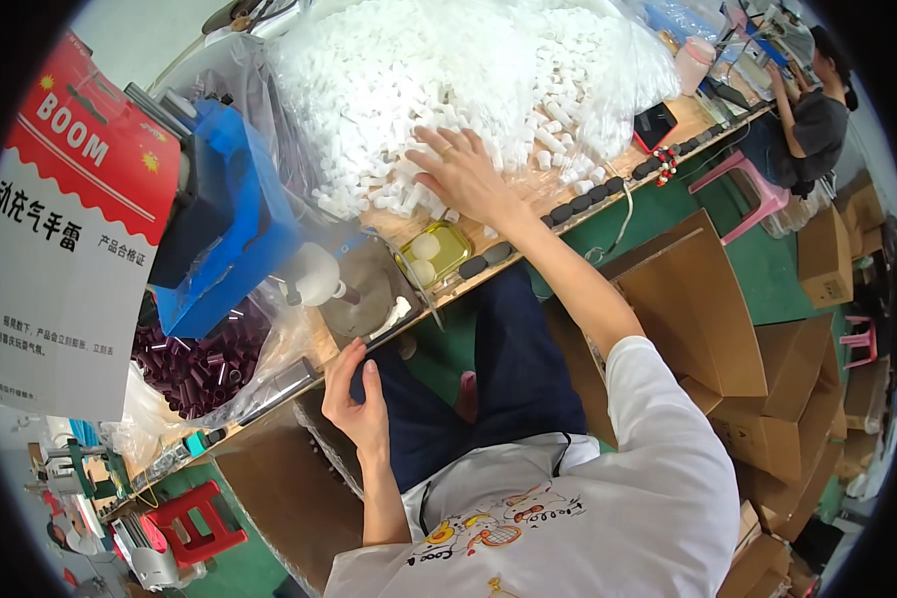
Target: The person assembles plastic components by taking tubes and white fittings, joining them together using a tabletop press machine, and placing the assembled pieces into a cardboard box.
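At the far left a clear plastic bag (201,371) sags at the edge of the wooden workbench (558,184), filled with dark maroon tubes (194,361) lying jumbled in every direction; its lower part is cut off by the bench edge. Above it stands a blue machine (231,221), whose workings are hard to make out. The left hand (352,397) rests at the bench edge, thumb and fingers curled narrowly against the rim; whether it holds anything I cannot tell. Just right of it sits a small square yellow-green tray (447,261) with two pale round pieces in it. Farther right, the right hand (465,176) lies flat, fingers spread wide, palm down on a big heap of small white caps (439,70) spilling from a clear bag; it presses on them rather than gripping one. The caps point all ways, no shared axis. Open brown cartons (703,319) stand on the green floor at the right.
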